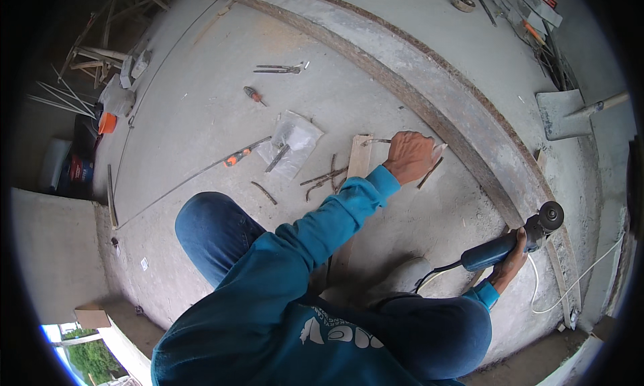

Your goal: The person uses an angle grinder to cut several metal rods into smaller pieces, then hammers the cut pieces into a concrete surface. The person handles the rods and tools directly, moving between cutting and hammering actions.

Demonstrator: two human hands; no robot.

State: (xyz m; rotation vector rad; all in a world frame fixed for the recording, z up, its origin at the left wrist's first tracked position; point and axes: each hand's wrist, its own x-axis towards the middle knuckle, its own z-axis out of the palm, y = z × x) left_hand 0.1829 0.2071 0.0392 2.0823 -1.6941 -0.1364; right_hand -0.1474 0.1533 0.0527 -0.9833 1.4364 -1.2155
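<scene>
My left hand (410,156) is closed in a fist above the concrete floor, near the steel beam. A short bent metal rod (376,141) runs out of its left side, over a small wooden board (360,156). Something pale shows at the hand's far right side, too small to name. Another short dark rod (430,173) lies just right of the hand. My right hand (513,258) grips a blue angle grinder (488,252), its disc end pointing up and right by the beam's near end. Several short rods (325,177) lie left of the board.
A long rusty steel beam (402,54) curves across the far right side. Pincers (278,69), a screwdriver (253,95) and a plastic bag (295,141) lie on the floor. A shovel (560,114) rests at the right, above a pale cable (570,309). Scrap wood (100,54) is piled far left.
</scene>
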